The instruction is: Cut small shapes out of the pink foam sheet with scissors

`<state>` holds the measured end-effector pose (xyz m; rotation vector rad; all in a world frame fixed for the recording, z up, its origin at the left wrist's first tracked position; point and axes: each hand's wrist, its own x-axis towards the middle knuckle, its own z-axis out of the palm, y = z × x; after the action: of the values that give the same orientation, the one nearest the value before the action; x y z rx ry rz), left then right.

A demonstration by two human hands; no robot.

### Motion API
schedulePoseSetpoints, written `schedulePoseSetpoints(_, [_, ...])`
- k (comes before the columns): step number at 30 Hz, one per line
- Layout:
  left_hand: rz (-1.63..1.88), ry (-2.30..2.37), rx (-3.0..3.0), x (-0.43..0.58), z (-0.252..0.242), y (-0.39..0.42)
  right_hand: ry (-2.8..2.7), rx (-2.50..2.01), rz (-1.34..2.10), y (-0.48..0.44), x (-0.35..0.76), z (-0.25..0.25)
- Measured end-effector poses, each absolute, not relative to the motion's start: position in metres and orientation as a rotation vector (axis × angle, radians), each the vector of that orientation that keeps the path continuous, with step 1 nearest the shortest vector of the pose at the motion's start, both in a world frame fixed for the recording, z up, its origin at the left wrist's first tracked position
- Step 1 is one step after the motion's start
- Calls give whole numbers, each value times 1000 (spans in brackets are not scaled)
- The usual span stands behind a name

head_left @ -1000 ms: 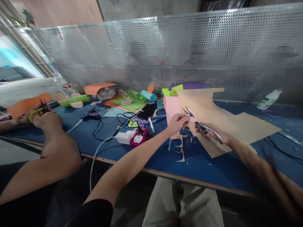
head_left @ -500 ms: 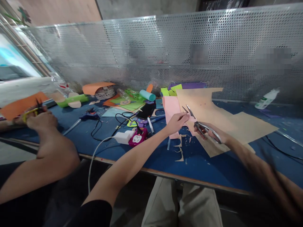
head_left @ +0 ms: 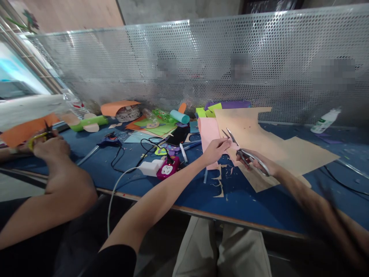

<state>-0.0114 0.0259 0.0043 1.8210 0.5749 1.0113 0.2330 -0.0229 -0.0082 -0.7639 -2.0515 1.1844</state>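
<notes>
My left hand (head_left: 215, 150) pinches a small pink piece of paper (head_left: 235, 146) above the blue table (head_left: 201, 192). My right hand (head_left: 255, 163) grips metal scissors (head_left: 238, 146), whose open blades sit at that pink piece. Under both hands lie a pink sheet (head_left: 208, 132) and a large tan sheet (head_left: 268, 148). Tan paper scraps (head_left: 220, 184) lie on the table below my hands.
A co-worker's arm (head_left: 54, 192) at the left holds yellow-handled scissors (head_left: 36, 139) by orange paper (head_left: 23, 130). A white plug and magenta power strip (head_left: 164, 168), a glue gun (head_left: 108, 140), coloured sheets (head_left: 155, 129), a white bottle (head_left: 325, 121) and a perforated metal screen (head_left: 201, 65) surround the work area.
Almost nothing has changed: my hands stay at the pink piece with the scissors. The co-worker's hand at the left has shifted slightly leftward.
</notes>
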Motion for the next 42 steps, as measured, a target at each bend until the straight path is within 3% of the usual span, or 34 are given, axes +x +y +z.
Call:
schedulePoseSetpoints(24, [976,559,1735,-10,-2,31,-2076,-837,1084,-23,226,-6])
schedulePoseSetpoints(30, [1003,542,1681,-10,-2,33,-1997,-1031,1028,-20,230,-6])
schedulePoseSetpoints(34, [1032,602,1720,-10,-4,33,-1927,-1220,839,-12,234,-11])
schedulePoseSetpoints(39, [1133,699,1753,-8,-7,33,-1797,-1560,330,6,242,-20])
schedulePoseSetpoints(42, [1159,757,1746,-8,-6,33,-1783,-1638,250,13,250,-19])
